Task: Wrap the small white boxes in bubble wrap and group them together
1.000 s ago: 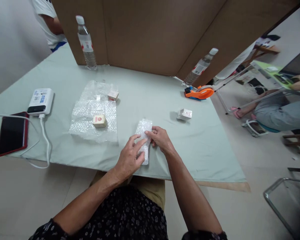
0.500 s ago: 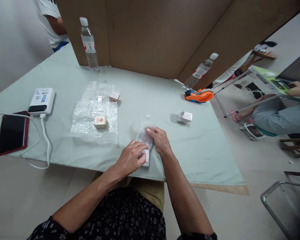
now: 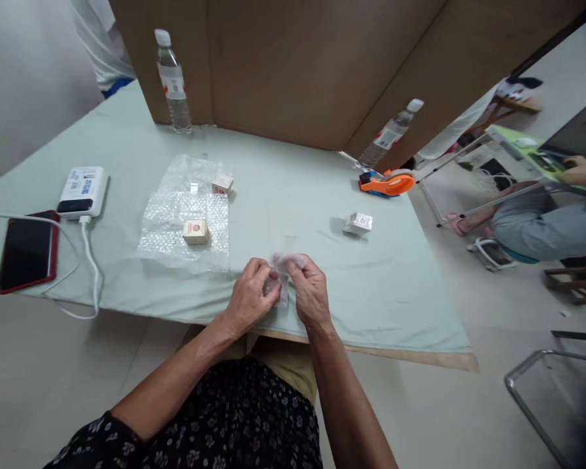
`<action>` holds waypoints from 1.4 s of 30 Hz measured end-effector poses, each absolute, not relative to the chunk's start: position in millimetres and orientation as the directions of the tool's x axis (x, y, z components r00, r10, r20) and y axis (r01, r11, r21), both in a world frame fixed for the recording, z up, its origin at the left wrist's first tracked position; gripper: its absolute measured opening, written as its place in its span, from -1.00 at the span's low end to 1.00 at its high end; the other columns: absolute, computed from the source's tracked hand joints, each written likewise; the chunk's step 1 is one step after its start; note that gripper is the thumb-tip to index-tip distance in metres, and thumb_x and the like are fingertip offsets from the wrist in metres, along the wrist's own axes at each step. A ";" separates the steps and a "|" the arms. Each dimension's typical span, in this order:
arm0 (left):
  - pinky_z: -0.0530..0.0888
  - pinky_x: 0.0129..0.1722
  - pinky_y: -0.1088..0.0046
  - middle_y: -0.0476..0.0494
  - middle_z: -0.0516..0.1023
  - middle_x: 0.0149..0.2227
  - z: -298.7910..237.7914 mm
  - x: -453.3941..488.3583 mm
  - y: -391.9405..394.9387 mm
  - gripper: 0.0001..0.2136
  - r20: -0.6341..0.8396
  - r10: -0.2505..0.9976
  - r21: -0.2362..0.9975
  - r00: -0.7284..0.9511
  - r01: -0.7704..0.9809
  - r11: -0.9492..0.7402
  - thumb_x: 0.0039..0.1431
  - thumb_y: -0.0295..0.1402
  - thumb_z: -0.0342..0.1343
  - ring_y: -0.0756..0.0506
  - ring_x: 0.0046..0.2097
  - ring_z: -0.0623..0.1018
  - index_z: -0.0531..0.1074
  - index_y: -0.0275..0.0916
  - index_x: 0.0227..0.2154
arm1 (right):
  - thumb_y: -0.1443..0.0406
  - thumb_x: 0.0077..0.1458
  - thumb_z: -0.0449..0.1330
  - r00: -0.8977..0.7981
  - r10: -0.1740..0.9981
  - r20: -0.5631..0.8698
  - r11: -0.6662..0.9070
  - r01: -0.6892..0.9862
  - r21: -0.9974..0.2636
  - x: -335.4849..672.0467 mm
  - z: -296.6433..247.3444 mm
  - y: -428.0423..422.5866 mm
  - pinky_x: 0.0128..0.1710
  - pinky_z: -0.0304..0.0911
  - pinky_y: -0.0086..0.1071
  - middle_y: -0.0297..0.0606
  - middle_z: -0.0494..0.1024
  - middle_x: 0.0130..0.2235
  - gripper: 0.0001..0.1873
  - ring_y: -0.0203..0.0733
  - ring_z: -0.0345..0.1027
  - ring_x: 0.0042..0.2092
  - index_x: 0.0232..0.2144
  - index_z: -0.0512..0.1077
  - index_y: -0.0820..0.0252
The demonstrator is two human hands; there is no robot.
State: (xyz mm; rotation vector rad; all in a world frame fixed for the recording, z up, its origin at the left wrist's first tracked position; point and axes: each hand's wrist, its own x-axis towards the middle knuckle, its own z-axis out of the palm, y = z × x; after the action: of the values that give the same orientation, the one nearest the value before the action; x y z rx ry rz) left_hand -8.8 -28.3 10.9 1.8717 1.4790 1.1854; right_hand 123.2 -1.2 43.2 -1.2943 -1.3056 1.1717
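Note:
Close to the table's front edge, a piece of bubble wrap (image 3: 284, 296) is bunched between my two hands. My left hand (image 3: 252, 292) is closed on its left side, fingers curled over it. My right hand (image 3: 312, 286) pinches the upper part with thumb and fingers. Whether anything lies inside the wrap is hidden by my hands. To the left, flat bubble wrap sheets (image 3: 166, 225) carry a small cream box (image 3: 196, 232); a second small box (image 3: 222, 184) sits at their upper right edge. Farther right stands a small box in clear wrapping (image 3: 358, 223).
An orange tape dispenser (image 3: 388, 183) lies at the right, near a water bottle (image 3: 390, 135). Another bottle (image 3: 174, 85) stands before the cardboard panel (image 3: 283, 71). At left are a white power bank (image 3: 84, 191), its cable and a phone (image 3: 28, 251). A person sits at far right.
The bubble wrap in my hands has been folded down and looks shorter. My right hand has turned inward over its top, and my left hand has shifted slightly up.

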 end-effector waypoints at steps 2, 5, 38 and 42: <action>0.47 -0.11 0.30 -0.13 0.39 -0.25 8.4 -7.2 -29.1 -0.90 0.338 0.940 0.792 -0.039 0.552 -0.261 0.12 -0.45 0.14 -0.12 -0.16 0.45 0.35 -0.23 -0.30 | 0.11 0.19 0.18 -0.018 1.000 0.021 0.023 0.147 -0.989 122.3 43.1 -9.1 -0.07 0.32 -0.30 -0.29 0.53 -0.27 -0.77 -0.17 0.39 -0.18 -0.28 0.52 0.12; 0.46 -0.03 0.22 -0.20 0.41 -0.14 4.9 -7.5 -28.0 -0.72 0.369 0.922 0.801 -0.116 0.542 -0.252 0.10 -0.41 0.18 -0.17 -0.07 0.44 0.34 -0.25 -0.12 | 0.16 0.19 0.21 -0.025 0.991 0.132 0.134 0.204 -0.970 124.2 40.2 -22.0 0.06 0.29 -0.24 -0.23 0.53 -0.16 -0.81 -0.12 0.39 -0.05 -0.28 0.57 0.10; 0.24 0.32 -0.05 -0.30 0.24 0.34 18.2 -62.2 -44.4 -0.42 0.225 0.835 0.726 0.503 0.484 -0.488 0.00 -0.57 0.16 -0.28 0.39 0.19 0.35 -0.14 0.14 | 0.33 0.17 0.20 -0.358 0.867 0.348 0.479 0.402 -0.780 155.5 7.7 -63.2 0.26 0.24 0.05 -0.18 0.53 0.13 -0.58 -0.01 0.30 0.26 0.09 0.47 -0.03; 0.38 0.25 0.06 -0.31 0.35 0.28 10.3 -52.6 -38.7 -0.51 0.301 0.842 0.718 0.447 0.476 -0.509 0.03 -0.63 0.08 -0.21 0.30 0.36 0.40 -0.20 0.06 | 0.40 0.16 0.16 -0.362 0.841 0.402 0.533 0.424 -0.733 155.6 2.2 -57.6 0.27 0.22 0.05 -0.14 0.51 0.14 -0.55 -0.01 0.28 0.27 0.09 0.47 0.00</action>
State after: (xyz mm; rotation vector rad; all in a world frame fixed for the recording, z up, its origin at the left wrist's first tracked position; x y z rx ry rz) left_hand -52.6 -38.7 10.3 2.1566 1.0999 0.8831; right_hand 155.6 -57.6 2.2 -1.0263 -1.9830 0.6715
